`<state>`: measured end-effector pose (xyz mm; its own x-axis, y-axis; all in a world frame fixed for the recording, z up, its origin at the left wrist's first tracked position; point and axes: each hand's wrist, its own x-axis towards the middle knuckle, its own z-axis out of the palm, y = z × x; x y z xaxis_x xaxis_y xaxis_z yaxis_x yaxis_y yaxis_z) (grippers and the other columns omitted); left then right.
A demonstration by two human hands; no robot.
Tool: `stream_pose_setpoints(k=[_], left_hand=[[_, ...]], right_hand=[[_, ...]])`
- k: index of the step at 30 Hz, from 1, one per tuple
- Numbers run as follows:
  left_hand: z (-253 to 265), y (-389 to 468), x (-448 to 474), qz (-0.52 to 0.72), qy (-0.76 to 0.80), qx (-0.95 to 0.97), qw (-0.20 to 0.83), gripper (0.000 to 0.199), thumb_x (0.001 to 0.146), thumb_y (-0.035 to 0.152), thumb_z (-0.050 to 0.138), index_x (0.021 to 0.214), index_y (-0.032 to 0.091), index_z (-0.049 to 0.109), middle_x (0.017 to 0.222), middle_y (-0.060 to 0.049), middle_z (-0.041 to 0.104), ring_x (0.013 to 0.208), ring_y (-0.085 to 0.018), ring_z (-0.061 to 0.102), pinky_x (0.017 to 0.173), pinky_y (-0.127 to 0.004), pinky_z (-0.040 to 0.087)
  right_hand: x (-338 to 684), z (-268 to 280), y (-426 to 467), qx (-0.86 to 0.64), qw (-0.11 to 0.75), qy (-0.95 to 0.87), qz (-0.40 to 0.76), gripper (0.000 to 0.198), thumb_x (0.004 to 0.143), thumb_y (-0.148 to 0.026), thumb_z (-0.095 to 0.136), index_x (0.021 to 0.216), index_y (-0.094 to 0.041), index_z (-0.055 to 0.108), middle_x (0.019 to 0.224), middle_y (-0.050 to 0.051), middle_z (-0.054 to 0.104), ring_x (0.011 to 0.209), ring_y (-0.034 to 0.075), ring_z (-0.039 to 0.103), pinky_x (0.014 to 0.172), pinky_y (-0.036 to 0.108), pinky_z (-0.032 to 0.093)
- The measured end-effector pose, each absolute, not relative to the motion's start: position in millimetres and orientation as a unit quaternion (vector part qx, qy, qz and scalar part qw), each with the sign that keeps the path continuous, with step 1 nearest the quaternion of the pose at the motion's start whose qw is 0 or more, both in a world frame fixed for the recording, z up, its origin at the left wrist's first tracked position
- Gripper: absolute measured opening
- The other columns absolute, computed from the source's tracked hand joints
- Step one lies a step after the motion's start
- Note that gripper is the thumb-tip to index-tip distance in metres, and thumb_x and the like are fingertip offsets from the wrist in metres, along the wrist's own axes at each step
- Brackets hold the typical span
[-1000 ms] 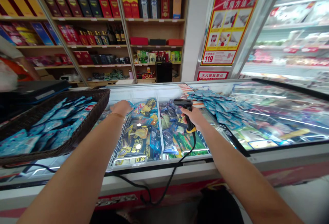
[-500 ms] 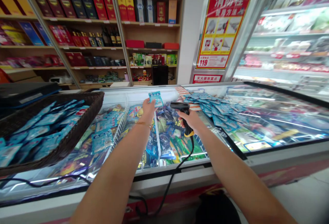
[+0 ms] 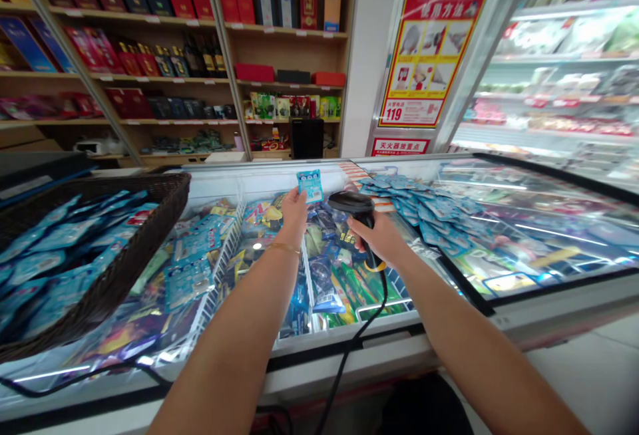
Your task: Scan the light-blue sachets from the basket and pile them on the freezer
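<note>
Between the fingers of my left hand (image 3: 294, 209) is a small blue snack packet (image 3: 310, 186), held upright over the chest freezer with its printed, barcoded side towards me. My right hand (image 3: 375, 232) is wrapped round the handle of a black barcode scanner (image 3: 352, 202), whose head points left at the packet, a short gap away. Its black cable (image 3: 362, 332) hangs down over the freezer's front edge. Right of the scanner, a pile of similar blue packets (image 3: 424, 205) lies on the freezer's glass lid. More blue packets (image 3: 64, 229) fill the wicker basket (image 3: 172, 212) on the left.
Bagged frozen goods and white wire dividers (image 3: 224, 255) lie inside the freezer (image 3: 259, 172). Shelves of boxes and bottles (image 3: 150, 62) stand behind it. A red and yellow poster (image 3: 439, 36) hangs on the wall, with a lit display fridge (image 3: 559, 82) at the right.
The packet in my left hand has risen and turned more upright, its print now facing me. My right hand has shifted slightly right with the scanner. The view has tilted down a little.
</note>
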<state>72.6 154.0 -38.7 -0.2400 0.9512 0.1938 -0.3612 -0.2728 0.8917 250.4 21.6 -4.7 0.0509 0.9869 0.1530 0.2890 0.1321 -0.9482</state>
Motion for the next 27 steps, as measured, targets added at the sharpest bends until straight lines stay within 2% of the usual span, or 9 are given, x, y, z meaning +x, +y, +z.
stream_pose_setpoints(k=[4, 11, 17, 21, 24, 27], left_hand=[[-39.7, 153.2, 71.4, 0.694, 0.380, 0.390, 0.471, 0.026, 0.079, 0.028, 0.067, 0.102, 0.016, 0.069, 0.098, -0.007, 0.075, 0.093, -0.021, 0.071, 0.079, -0.029, 0.053], [-37.5, 149.8, 72.0, 0.687, 0.385, 0.392, 0.475, 0.024, 0.079, 0.027, 0.066, 0.101, 0.016, 0.068, 0.093, -0.007, 0.075, 0.091, -0.021, 0.071, 0.079, -0.028, 0.053], [-38.9, 151.2, 74.6, 0.689, 0.374, 0.406, 0.468, 0.020, 0.078, 0.029, 0.067, 0.094, 0.017, 0.067, 0.091, -0.006, 0.075, 0.089, -0.020, 0.070, 0.078, -0.028, 0.053], [-38.0, 148.0, 79.2, 0.677, 0.406, 0.409, 0.458, 0.013, 0.079, 0.028, 0.065, 0.087, 0.017, 0.067, 0.081, -0.004, 0.072, 0.082, -0.018, 0.068, 0.071, -0.025, 0.052], [-30.9, 146.9, 90.4, 0.657, 0.459, 0.366, 0.473, 0.002, 0.080, 0.020, 0.064, 0.080, 0.018, 0.065, 0.078, -0.002, 0.068, 0.077, -0.016, 0.066, 0.069, -0.025, 0.052], [-16.4, 151.5, 112.8, 0.641, 0.482, 0.306, 0.513, 0.013, 0.079, 0.007, 0.061, 0.081, 0.019, 0.065, 0.079, -0.002, 0.067, 0.080, -0.014, 0.067, 0.074, -0.026, 0.055]], right_hand=[[250.6, -2.3, 19.8, -0.543, 0.479, -0.583, 0.369, 0.021, 0.085, -0.036, 0.068, 0.077, -0.021, 0.055, 0.053, 0.000, 0.062, 0.039, 0.013, 0.055, 0.041, 0.024, 0.045], [251.2, -0.7, 18.7, -0.548, 0.464, -0.591, 0.367, 0.024, 0.085, -0.036, 0.069, 0.073, -0.021, 0.053, 0.050, 0.000, 0.060, 0.038, 0.013, 0.054, 0.041, 0.025, 0.044], [252.4, -1.4, 20.6, -0.547, 0.465, -0.590, 0.370, 0.025, 0.085, -0.036, 0.070, 0.072, -0.021, 0.054, 0.049, 0.001, 0.060, 0.039, 0.014, 0.055, 0.042, 0.024, 0.045], [255.9, 2.1, 23.7, -0.538, 0.494, -0.564, 0.387, 0.022, 0.083, -0.033, 0.073, 0.076, -0.020, 0.055, 0.059, 0.000, 0.064, 0.039, 0.012, 0.055, 0.039, 0.023, 0.044], [264.6, 8.4, 27.8, -0.530, 0.521, -0.533, 0.405, 0.021, 0.083, -0.029, 0.072, 0.076, -0.019, 0.055, 0.060, 0.000, 0.063, 0.038, 0.011, 0.055, 0.038, 0.023, 0.044], [284.0, 18.6, 31.3, -0.534, 0.544, -0.493, 0.419, 0.021, 0.086, -0.026, 0.070, 0.074, -0.018, 0.055, 0.056, -0.001, 0.061, 0.037, 0.011, 0.053, 0.038, 0.023, 0.044]])
